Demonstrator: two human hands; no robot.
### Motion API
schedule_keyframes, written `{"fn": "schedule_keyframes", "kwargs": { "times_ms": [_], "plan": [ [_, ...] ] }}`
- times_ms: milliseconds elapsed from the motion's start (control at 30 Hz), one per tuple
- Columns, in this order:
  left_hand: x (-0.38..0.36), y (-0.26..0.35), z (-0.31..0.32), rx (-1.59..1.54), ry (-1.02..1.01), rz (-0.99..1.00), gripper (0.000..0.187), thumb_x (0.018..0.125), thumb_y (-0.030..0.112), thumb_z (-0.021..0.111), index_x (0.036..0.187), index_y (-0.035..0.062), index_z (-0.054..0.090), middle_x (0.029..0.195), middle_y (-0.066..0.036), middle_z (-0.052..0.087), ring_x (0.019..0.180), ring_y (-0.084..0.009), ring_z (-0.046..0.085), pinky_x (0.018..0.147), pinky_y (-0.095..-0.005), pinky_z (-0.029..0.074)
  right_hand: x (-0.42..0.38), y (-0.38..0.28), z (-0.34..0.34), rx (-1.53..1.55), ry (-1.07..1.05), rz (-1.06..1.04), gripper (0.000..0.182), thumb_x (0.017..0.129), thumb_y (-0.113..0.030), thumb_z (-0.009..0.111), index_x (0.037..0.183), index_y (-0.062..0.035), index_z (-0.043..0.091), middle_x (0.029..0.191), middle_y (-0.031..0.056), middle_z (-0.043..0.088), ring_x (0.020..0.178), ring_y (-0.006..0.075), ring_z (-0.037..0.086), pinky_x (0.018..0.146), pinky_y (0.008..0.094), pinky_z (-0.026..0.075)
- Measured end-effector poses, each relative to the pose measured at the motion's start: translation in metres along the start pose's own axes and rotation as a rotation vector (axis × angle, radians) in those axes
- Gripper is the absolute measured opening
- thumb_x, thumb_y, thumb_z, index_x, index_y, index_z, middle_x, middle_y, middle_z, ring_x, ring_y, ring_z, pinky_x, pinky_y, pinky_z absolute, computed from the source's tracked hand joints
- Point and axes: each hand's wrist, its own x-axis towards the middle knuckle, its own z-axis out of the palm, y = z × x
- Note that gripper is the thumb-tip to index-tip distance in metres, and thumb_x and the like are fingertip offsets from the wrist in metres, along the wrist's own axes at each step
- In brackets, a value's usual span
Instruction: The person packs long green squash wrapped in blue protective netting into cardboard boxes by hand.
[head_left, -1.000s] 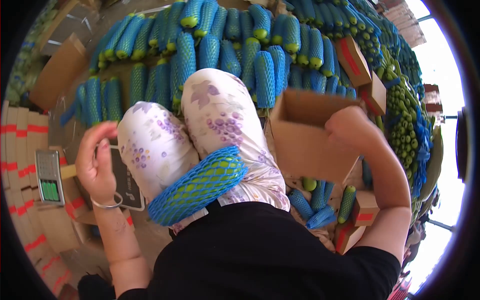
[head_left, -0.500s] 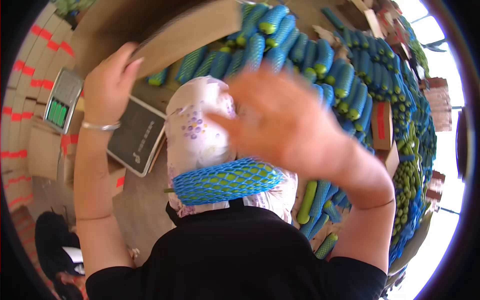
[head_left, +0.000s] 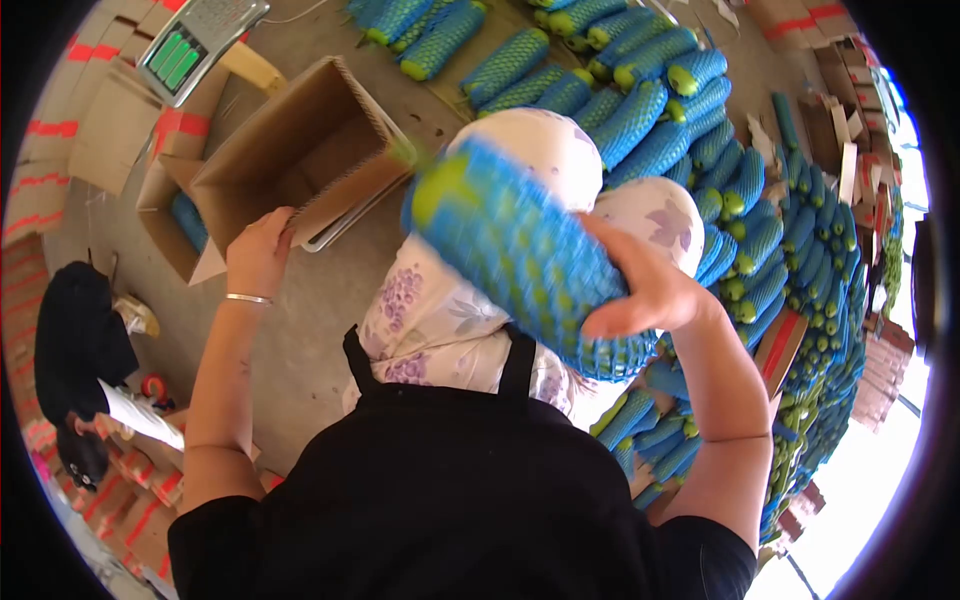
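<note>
My right hand (head_left: 650,275) holds a long green gourd (head_left: 530,250) in a blue foam net, its fingers and thumb around the near end. The gourd is tilted over my lap and slightly blurred, its stem end toward the box. My left hand (head_left: 262,255) is closed on the near lower edge of an open cardboard box (head_left: 350,185). That box is tipped with its opening toward me, and its inside looks bare. It rests on the black platform scale, of which only an edge shows.
Many netted gourds (head_left: 630,125) lie in rows ahead and to the right. A scale display (head_left: 180,60) stands at upper left. Beside the box sits another carton (head_left: 165,215) with a netted gourd inside. A person in black (head_left: 85,330) is at far left, near stacked cartons (head_left: 140,530).
The netted gourd has gone from lying across my lap to being lifted in my right hand. The box has swung down onto the scale, with my left hand still on it.
</note>
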Motion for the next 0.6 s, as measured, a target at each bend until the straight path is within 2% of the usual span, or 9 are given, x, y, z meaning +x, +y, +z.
{"fn": "schedule_keyframes", "kwargs": {
  "times_ms": [33, 133, 200, 267, 300, 333, 367, 433, 600],
  "plan": [
    [0.001, 0.005, -0.006, 0.001, -0.087, -0.054, 0.021, 0.084, 0.015, 0.055, 0.105, 0.0133, 0.057, 0.092, -0.008, 0.063, 0.084, -0.0285, 0.059, 0.070, -0.0380, 0.047, 0.009, -0.007, 0.003, 0.380, -0.004, -0.020, 0.085, 0.069, -0.037, 0.071, 0.133, 0.0023, 0.031, 0.121, 0.0132, 0.050, 0.110, 0.0223, 0.049, 0.096, 0.0336, 0.037],
    [0.011, 0.021, -0.024, -0.268, 0.064, 0.109, 0.039, 0.085, 0.026, 0.058, 0.121, 0.0119, 0.051, 0.104, -0.009, 0.062, 0.097, -0.0246, 0.058, 0.079, -0.0351, 0.046, 0.051, -0.048, 0.025, 0.735, 0.172, -0.163, 0.083, 0.072, -0.033, 0.070, 0.133, 0.0035, 0.029, 0.123, 0.0128, 0.049, 0.112, 0.0205, 0.046, 0.096, 0.0330, 0.037],
    [0.027, 0.055, -0.053, -1.211, -0.032, -0.071, 0.071, 0.080, 0.045, 0.063, 0.134, 0.0071, 0.037, 0.118, -0.010, 0.056, 0.111, -0.0227, 0.050, 0.092, -0.0342, 0.040, 0.080, -0.058, 0.032, 0.458, 0.159, -0.255, 0.078, 0.081, -0.035, 0.065, 0.136, 0.0027, 0.025, 0.126, 0.0148, 0.046, 0.113, 0.0209, 0.046, 0.097, 0.0333, 0.037],
    [0.040, 0.072, -0.068, -1.723, -0.102, -0.054, 0.095, 0.071, 0.060, 0.066, 0.138, 0.0035, 0.028, 0.126, -0.011, 0.049, 0.119, -0.0215, 0.044, 0.099, -0.0348, 0.035, 0.105, -0.064, 0.052, 0.380, 0.107, -0.389, 0.075, 0.085, -0.038, 0.061, 0.136, 0.0026, 0.024, 0.128, 0.0163, 0.044, 0.114, 0.0234, 0.046, 0.097, 0.0353, 0.037],
    [0.044, 0.078, -0.080, -1.831, -0.123, -0.119, 0.092, 0.069, 0.059, 0.068, 0.134, 0.0026, 0.034, 0.124, -0.010, 0.050, 0.115, -0.0186, 0.047, 0.097, -0.0340, 0.038, 0.109, -0.068, 0.058, 0.385, 0.088, -0.387, 0.074, 0.086, -0.037, 0.060, 0.136, 0.0029, 0.024, 0.128, 0.0169, 0.044, 0.115, 0.0245, 0.046, 0.097, 0.0362, 0.037],
    [0.048, 0.055, -0.080, -1.844, -0.268, -0.313, 0.078, 0.073, 0.049, 0.068, 0.129, 0.0017, 0.041, 0.117, -0.010, 0.056, 0.105, -0.0169, 0.055, 0.090, -0.0330, 0.045, 0.110, -0.071, 0.062, 0.388, 0.073, -0.381, 0.073, 0.087, -0.037, 0.059, 0.137, 0.0032, 0.024, 0.129, 0.0175, 0.043, 0.117, 0.0256, 0.046, 0.097, 0.0370, 0.037],
    [0.053, 0.033, -0.084, -1.849, -0.334, -0.369, 0.071, 0.074, 0.045, 0.068, 0.126, 0.0018, 0.044, 0.112, -0.009, 0.058, 0.098, -0.0169, 0.058, 0.085, -0.0325, 0.047, 0.106, -0.075, 0.057, 0.274, 0.088, -0.385, 0.077, 0.088, -0.046, 0.051, 0.138, 0.0054, 0.023, 0.131, 0.0226, 0.040, 0.114, 0.0306, 0.048, 0.096, 0.0394, 0.038],
    [0.065, 0.003, -0.098, -1.703, -0.391, -0.480, 0.060, 0.075, 0.036, 0.068, 0.121, 0.0017, 0.047, 0.100, -0.009, 0.063, 0.084, -0.0174, 0.063, 0.077, -0.0305, 0.051, 0.096, -0.080, 0.026, 0.248, 0.190, -0.420, 0.070, 0.090, -0.043, 0.049, 0.135, 0.0059, 0.028, 0.126, 0.0213, 0.045, 0.108, 0.0285, 0.052, 0.093, 0.0378, 0.040],
    [0.096, -0.046, -0.086, -1.108, -0.652, -0.312, 0.079, 0.068, 0.036, 0.073, 0.129, -0.0001, 0.038, 0.112, -0.011, 0.058, 0.096, -0.0188, 0.058, 0.086, -0.0320, 0.045, 0.050, -0.034, -0.088, 0.148, 0.903, -0.266, 0.042, 0.091, -0.027, 0.050, 0.120, 0.0035, 0.050, 0.100, 0.0114, 0.062, 0.087, 0.0170, 0.061, 0.079, 0.0288, 0.047]
  ]
}}
